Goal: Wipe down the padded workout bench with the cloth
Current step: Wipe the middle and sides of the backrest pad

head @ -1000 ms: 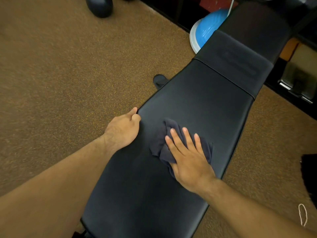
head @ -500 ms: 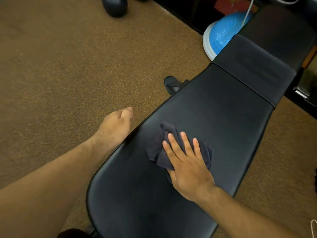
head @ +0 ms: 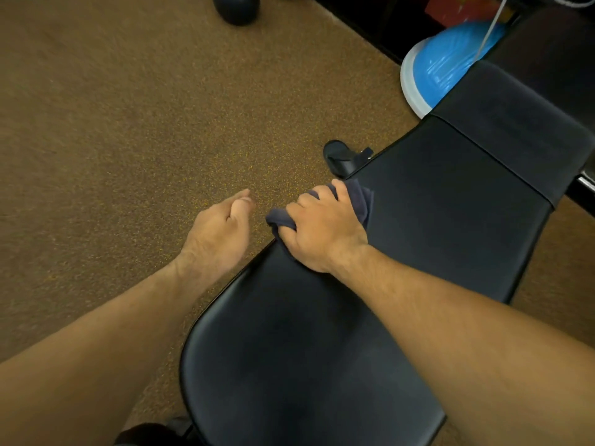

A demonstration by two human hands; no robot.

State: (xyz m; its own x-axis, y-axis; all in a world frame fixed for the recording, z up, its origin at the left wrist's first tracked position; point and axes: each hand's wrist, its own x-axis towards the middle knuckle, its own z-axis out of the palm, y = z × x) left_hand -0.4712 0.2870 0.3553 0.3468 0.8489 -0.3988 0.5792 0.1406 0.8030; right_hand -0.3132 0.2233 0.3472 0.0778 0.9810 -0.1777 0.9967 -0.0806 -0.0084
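Observation:
The black padded bench (head: 434,220) runs from the lower middle to the upper right. A dark blue cloth (head: 362,196) lies over the bench's left edge. My right hand (head: 322,230) grips the cloth there, fingers curled over the edge, with cloth bunched under the palm and sticking out at both sides. My left hand (head: 222,226) hangs over the brown floor just left of the bench, fingers loosely curled, holding nothing and off the pad.
A blue and white balance dome (head: 441,66) sits on the floor beside the bench's far section. A black bench foot (head: 341,156) pokes out at the left edge. A dark round weight (head: 235,8) lies at the top. Brown speckled flooring (head: 128,123) spreads to the left.
My right hand slid the cloth from the middle of the pad to its left edge and curled round it. My left hand left the bench edge and moved out over the floor.

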